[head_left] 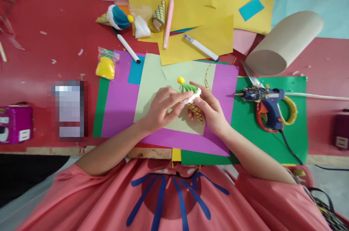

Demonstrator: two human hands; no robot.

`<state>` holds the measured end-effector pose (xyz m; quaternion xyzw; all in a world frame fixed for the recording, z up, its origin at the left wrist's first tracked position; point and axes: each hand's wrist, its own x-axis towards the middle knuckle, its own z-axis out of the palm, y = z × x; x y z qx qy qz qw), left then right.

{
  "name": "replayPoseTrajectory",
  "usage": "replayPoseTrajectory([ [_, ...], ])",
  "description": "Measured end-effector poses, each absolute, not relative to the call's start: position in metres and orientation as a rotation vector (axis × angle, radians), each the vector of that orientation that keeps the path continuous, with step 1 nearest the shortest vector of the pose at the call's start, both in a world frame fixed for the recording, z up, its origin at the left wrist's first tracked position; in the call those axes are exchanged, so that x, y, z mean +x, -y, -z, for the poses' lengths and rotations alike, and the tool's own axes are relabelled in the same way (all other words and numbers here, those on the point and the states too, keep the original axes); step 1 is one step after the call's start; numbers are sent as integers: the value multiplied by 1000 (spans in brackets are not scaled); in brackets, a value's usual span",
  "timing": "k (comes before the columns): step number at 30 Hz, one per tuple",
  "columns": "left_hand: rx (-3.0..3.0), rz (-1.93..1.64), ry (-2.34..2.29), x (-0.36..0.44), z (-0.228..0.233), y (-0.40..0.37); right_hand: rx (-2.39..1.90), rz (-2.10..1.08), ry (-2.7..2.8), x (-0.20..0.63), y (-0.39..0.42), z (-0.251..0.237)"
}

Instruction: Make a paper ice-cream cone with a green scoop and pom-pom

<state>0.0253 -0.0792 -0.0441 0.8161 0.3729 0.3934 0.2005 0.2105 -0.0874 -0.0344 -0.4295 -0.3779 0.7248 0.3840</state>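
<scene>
Head view. The model ice-cream cone [194,98] is held over the pale green sheet [152,75]. Judgement: the white collar [197,94] appears to be under adjustment; light, even pressure with the cone steadied should spare the green swirl [189,87]. Left hand [165,106]: half-curled, fingertips on the collar. Right hand [212,109]: gripping the cone's side, thumb against the collar. Glue gun [274,101]: right of the sheet, unheld.
</scene>
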Motion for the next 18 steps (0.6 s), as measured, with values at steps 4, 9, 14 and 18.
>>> replayPoseTrajectory([
  [4, 2407, -1039, -1026, 25, 44, 78, -1129, -1812, 1028, 211, 88, 33],
  [9, 2452, -1065, -1059, 25, 46, 77, -1123, -1799, 1057, 211, 89, 34],
  [14, 2477, -1090, -1079, 25, 47, 76, -1089, -1777, 1078, 213, 90, 38],
  [18, 2450, -1072, -1071, 25, 48, 76, -1074, -1757, 1092, 213, 89, 40],
])
